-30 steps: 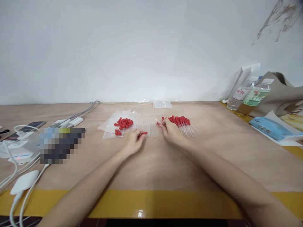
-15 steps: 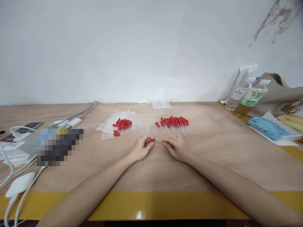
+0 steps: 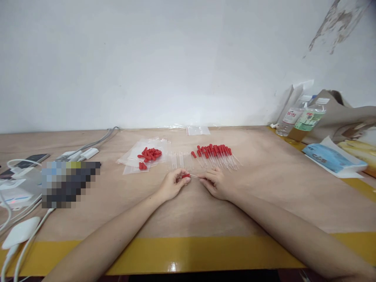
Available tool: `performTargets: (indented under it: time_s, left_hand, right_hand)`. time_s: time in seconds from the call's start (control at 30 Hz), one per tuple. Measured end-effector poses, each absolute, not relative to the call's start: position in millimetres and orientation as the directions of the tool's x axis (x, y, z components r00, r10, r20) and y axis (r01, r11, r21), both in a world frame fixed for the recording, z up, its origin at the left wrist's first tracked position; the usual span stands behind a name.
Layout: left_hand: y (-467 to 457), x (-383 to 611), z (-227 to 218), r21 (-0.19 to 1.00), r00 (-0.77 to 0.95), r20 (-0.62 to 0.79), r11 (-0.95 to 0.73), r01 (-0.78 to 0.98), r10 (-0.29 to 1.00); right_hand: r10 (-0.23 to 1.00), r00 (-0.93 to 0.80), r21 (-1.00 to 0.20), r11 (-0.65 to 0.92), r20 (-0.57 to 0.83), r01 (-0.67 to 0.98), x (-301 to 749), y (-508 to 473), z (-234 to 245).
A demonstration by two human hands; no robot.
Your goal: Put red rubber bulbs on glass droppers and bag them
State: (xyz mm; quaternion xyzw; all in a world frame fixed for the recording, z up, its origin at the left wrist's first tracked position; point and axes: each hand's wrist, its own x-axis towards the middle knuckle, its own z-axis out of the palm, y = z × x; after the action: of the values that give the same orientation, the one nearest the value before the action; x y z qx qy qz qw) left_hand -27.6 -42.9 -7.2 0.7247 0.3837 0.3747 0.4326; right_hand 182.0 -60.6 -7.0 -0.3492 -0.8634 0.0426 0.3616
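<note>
My left hand pinches a red rubber dropper bulb. From the right, my right hand grips a thin clear dropper tube, whose left end meets the bulb; how deep it sits inside I cannot tell. Just beyond my left hand lie several bare clear tubes side by side. Past my right hand is a row of droppers with red bulbs fitted, tips toward me. Loose red bulbs are heaped on clear plastic bags to the left.
Cables, white chargers and a phone crowd the left side, near a blurred-out dark object. On the right stand bottles, a paper bag and a blue tissue pack. A small plastic bag lies by the wall.
Both hands hold nearly the same pose, with the bulb and tube still end to end. The whole view has shifted slightly, so things on the table appear a little further left.
</note>
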Motion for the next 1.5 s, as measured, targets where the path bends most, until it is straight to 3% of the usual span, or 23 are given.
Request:
performTargets:
  time_s: [0.23, 0.47, 0.53, 0.77, 1.07, 1.2, 1.3, 1.37, 1.5]
  left_hand:
    - [-49, -29, -1, 0.895, 0.421, 0.144, -0.299, 0.33, 0.895]
    - [-57, -27, 7, 0.788, 0.438, 0.174, -0.392, 0.476, 0.882]
    - [-58, -27, 7, 0.771, 0.432, 0.199, -0.413, 0.485, 0.88]
    - [-60, -27, 3, 0.784, 0.478, 0.214, -0.442, 0.436, 0.852]
    - [-58, -27, 1, 0.698, 0.509, 0.265, -0.527, 0.485, 0.819]
    - [-53, -29, 17, 0.607, 0.541, 0.335, -0.616, 0.503, 0.772]
    - [-47, -44, 34, 0.458, 0.543, 0.375, -0.66, 0.596, 0.751]
    - [-40, -61, 44, 0.33, 0.443, 0.367, -0.56, 0.76, 0.818]
    - [-28, -93, 56, 0.09, 0.038, 0.287, -0.066, 0.994, 0.957]
  right_hand:
    - [0.644, -0.557, -0.27, 0.746, 0.524, 0.609, 187, -59, -3]
    - [0.556, -0.61, -0.021, 0.748, 0.565, 0.663, 187, -59, -2]
    - [0.552, -0.608, 0.002, 0.74, 0.571, 0.673, 185, -61, 0]
    - [0.683, -0.581, -0.17, 0.7, 0.441, 0.694, 174, -69, 10]
    - [0.77, -0.562, -0.332, 0.637, 0.302, 0.695, 169, -68, 9]
    - [0.768, -0.568, -0.305, 0.639, 0.294, 0.706, 170, -69, 23]
    - [0.787, -0.549, -0.361, 0.617, 0.281, 0.7, 175, -64, 33]
    - [0.86, -0.455, -0.455, 0.508, 0.229, 0.731, 179, -56, 37]
    - [0.98, -0.123, -0.555, 0.189, 0.155, 0.81, 183, -26, 44]
